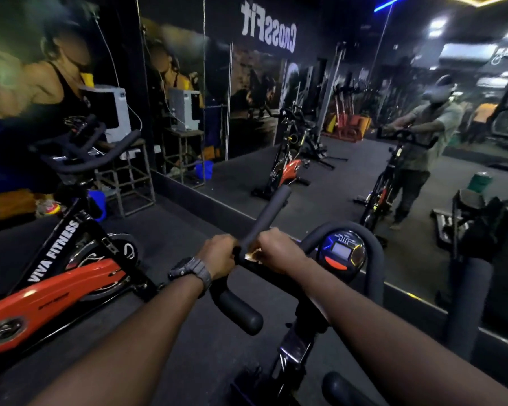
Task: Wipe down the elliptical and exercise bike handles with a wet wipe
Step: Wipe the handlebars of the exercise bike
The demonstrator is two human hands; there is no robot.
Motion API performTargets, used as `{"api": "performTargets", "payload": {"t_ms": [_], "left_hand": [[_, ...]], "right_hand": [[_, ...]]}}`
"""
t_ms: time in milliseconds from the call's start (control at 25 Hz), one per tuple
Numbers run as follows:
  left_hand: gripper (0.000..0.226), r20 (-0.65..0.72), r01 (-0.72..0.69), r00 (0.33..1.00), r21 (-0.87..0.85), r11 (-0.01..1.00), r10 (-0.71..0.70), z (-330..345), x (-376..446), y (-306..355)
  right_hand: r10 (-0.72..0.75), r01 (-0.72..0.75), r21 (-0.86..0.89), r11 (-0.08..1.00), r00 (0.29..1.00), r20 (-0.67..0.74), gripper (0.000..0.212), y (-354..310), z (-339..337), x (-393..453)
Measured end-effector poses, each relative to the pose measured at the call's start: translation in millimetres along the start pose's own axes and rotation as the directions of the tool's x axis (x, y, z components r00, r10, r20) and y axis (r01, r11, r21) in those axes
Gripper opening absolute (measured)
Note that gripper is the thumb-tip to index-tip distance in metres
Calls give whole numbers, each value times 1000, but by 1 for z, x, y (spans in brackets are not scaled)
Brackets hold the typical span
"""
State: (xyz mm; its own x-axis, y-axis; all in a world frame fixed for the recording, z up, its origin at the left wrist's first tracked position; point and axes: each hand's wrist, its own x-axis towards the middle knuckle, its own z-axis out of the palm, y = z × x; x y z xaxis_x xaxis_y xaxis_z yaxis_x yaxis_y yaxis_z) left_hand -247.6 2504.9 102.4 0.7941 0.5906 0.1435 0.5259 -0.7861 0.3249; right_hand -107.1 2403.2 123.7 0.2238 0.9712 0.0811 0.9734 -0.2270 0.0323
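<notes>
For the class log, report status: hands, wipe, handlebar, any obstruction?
Left hand grips handlebar. Right hand holds wet wipe against the bar. Console beside right hand, not blocking.

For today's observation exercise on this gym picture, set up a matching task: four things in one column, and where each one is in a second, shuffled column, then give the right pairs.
Things
1. wet wipe
2. wristwatch
3. round console
4. orange bike

Places
A. on the left wrist
B. inside the loop of the handlebar, right of both hands
C. on the floor to the left, lettered VIVA FITNESS
D. between the hands, under the right hand on the bar

Pairs: 1-D, 2-A, 3-B, 4-C
</notes>
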Motion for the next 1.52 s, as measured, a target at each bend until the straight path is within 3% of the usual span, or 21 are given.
{"api": "performTargets", "payload": {"t_ms": [120, 280, 440, 600, 720, 920, 1040, 1120, 1200, 1240, 1280, 1360, 1400, 1440, 1520], "left_hand": [[16, -35, -26, 999, -15, 1000, 26, 3, 7, -8], [18, -18, 64, 998, -167, 984, -68, 4, 14, -18], [17, 2, 82, 996, -224, 971, -84, 0, 13, -21], [18, 35, 62, 998, -199, 978, -56, -4, 16, -21], [20, 33, 81, 997, -225, 971, -76, -3, 16, -22], [26, 50, 57, 998, -251, 966, -46, 1, 18, -17], [22, 49, 55, 998, -264, 963, -44, 4, 19, -20], [27, 34, 28, 999, -268, 963, -19, 10, 20, -22], [31, 12, -17, 1000, -245, 969, 20, 16, 22, -20], [31, 6, -43, 999, -224, 974, 45, 17, 24, -17], [29, 1, -68, 998, -211, 975, 70, 18, 27, -14], [20, -13, -77, 997, -208, 975, 76, 16, 32, -7], [17, -28, -76, 997, -198, 977, 72, 15, 34, -3], [17, -44, -85, 996, -190, 978, 78, 14, 37, 0], [23, -50, -114, 993, -174, 978, 106, 15, 42, 3]], "right_hand": [[61, -53, 129, 990, 996, -62, 13, -13, 1, 17], [114, -100, 90, 991, 978, -172, 9, -25, 10, 28], [-1, 4, 46, 999, 998, -62, 13, -18, 3, 28], [151, -144, 54, 988, 977, -154, 22, -17, -2, 37], [4, -3, 18, 1000, 998, -66, 20, -22, 4, 28], [178, -182, -4, 983, 966, -187, 21, 0, -8, 39], [30, -32, -26, 999, 999, -42, 21, -18, -5, 26], [108, -114, -97, 989, 992, -66, 22, 5, -28, 39], [250, -280, -108, 954, 941, -227, 23, 36, -42, 53], [258, -293, -106, 950, 932, -256, 23, 36, -41, 53], [216, -244, -120, 962, 954, -206, 23, 23, -35, 48], [0, -3, -192, 981, 1000, -16, 21, -3, -14, 35], [-23, 27, -184, 983, 999, 26, 22, -2, -15, 36], [49, -50, -175, 983, 999, -11, 23, 7, -28, 43], [250, -279, -115, 953, 944, -217, 22, 44, -49, 62]]}}
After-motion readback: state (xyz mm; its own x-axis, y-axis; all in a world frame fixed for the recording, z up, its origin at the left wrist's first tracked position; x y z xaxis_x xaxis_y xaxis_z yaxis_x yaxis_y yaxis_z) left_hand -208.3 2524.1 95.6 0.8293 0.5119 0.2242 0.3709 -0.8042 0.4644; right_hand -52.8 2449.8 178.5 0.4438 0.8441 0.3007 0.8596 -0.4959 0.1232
